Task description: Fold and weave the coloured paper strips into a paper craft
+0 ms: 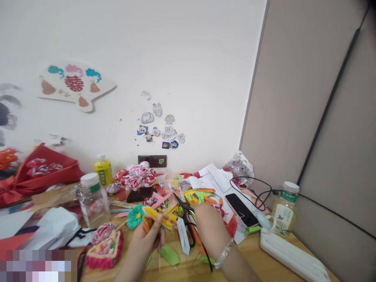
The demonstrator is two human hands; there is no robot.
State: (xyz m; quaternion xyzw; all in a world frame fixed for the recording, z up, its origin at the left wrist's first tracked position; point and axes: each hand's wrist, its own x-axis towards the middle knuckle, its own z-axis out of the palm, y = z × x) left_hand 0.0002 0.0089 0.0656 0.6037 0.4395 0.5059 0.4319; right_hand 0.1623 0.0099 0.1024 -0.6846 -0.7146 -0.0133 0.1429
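My left hand point(152, 235) is closed around a bundle of folded yellow and orange strips point(157, 219), which look like paper or ribbon. Just beyond its fingers is a teal flower point(135, 216) with a yellow centre; whether it joins the bundle is unclear. My right hand point(205, 214), with a beaded bracelet at the wrist, reaches into a heap of coloured strips point(202, 194). Its fingers are hidden from view behind the back of the hand. Black-handled scissors point(185, 207) lie between the two hands. A green strip point(169, 255) rests on the wooden table beneath.
A phone point(241, 210), a white power strip point(293, 254) and a capped bottle point(285, 207) stand or lie at the right. Left of my hands are a clear jar point(93, 199), a yellow bottle point(103, 170) and a pink-edged decoration point(104, 250). Red-and-white rosettes point(138, 176) sit by the wall.
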